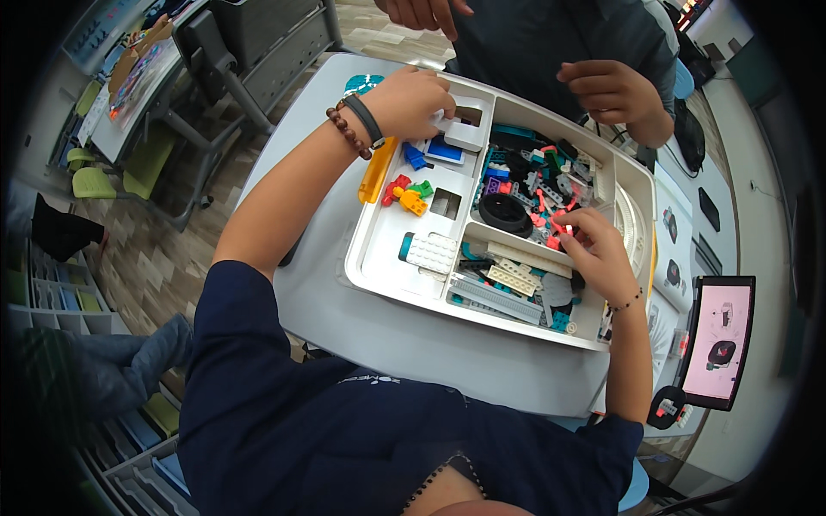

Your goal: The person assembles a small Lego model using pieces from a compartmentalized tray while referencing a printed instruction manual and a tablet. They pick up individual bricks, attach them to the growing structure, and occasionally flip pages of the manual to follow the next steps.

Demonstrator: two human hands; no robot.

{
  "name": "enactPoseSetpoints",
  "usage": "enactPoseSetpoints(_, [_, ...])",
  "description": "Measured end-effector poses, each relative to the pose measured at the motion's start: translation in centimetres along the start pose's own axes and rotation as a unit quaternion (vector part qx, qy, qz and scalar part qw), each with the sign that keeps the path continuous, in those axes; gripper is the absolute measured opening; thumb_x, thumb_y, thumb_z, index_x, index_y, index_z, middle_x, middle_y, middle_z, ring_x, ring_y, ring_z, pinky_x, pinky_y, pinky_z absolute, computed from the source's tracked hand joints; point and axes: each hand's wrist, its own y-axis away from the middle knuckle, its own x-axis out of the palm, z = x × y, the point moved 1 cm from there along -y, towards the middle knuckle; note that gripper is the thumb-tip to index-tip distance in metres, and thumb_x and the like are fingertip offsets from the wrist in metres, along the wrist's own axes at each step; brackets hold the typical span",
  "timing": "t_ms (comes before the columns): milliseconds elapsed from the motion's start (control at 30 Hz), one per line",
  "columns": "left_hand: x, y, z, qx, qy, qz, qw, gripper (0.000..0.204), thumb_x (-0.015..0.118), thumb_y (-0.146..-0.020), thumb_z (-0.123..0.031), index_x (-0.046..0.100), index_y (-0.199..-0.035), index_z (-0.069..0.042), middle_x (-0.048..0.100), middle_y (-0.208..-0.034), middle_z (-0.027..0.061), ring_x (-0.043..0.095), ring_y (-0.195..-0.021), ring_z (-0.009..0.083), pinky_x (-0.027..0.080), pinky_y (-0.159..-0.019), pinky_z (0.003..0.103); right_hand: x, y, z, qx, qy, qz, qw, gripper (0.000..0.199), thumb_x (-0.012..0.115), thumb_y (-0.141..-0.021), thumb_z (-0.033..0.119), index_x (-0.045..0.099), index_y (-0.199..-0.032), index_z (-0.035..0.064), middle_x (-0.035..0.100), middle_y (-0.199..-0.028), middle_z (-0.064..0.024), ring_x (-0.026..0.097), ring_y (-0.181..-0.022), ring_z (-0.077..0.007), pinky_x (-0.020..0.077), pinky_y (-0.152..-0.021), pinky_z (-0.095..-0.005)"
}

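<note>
A white sorting tray (516,320) full of plastic building pieces lies on the table. My left hand (415,103) is over its far left compartment, fingers curled down beside a white block (465,134); what they grip is hidden. My right hand (601,256) is at the tray's right side, thumb and forefinger closed on a small coral-red building piece (564,229). Close to it are a black wheel (505,214) and many mixed pieces. Blue, red, green and yellow pieces (410,201) sit in the left section, with a white studded plate (432,252) nearer me.
Across the table stands another person in dark clothing, one hand (615,95) raised near the tray's far right edge. On the right are an open booklet (673,228) and a screen (718,342) showing model pictures. A yellow piece (376,172) leans along the tray's left edge.
</note>
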Motion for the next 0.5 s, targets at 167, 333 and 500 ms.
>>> enactPoseSetpoints(167, [0.6, 0.6, 0.6, 0.005, 0.003, -0.026, 1.000, 0.022, 0.070, -0.075, -0.018, 0.070, -0.097, -0.015, 0.062, -0.088, 0.0029, 0.060, -0.087, 0.0211, 0.042, -0.093, 0.040, -0.1, -0.2, 0.1, -0.003, -0.004, 0.008, 1.000, 0.021, 0.060, -0.083, 0.010, 0.065, -0.101, 0.0008, 0.061, -0.095, -0.0112, 0.058, -0.078, -0.0195, 0.0475, -0.070, -0.0293])
enactPoseSetpoints(333, [-0.2, 1.7, 0.4, -0.015, 0.052, -0.085, 0.995, 0.021, 0.068, -0.078, -0.019, 0.068, -0.097, -0.011, 0.064, -0.090, 0.0051, 0.061, -0.086, 0.0231, 0.047, -0.088, 0.038, 0.0, -0.1, -0.1, -0.005, -0.006, 0.016, 1.000, 0.022, 0.061, -0.083, 0.010, 0.065, -0.103, 0.0015, 0.061, -0.095, -0.0108, 0.058, -0.079, -0.0195, 0.0473, -0.071, -0.0291])
enactPoseSetpoints(500, [-5.4, 5.9, 0.3, -0.031, 0.120, -0.198, 0.972, 0.021, 0.065, -0.082, -0.014, 0.065, -0.098, 0.000, 0.065, -0.092, 0.0119, 0.063, -0.087, 0.0259, 0.050, -0.076, 0.033, -0.1, 0.0, 0.7, -0.011, 0.005, 0.012, 1.000, 0.022, 0.062, -0.083, 0.009, 0.064, -0.104, 0.0016, 0.061, -0.095, -0.0097, 0.057, -0.080, -0.0184, 0.0471, -0.071, -0.0288])
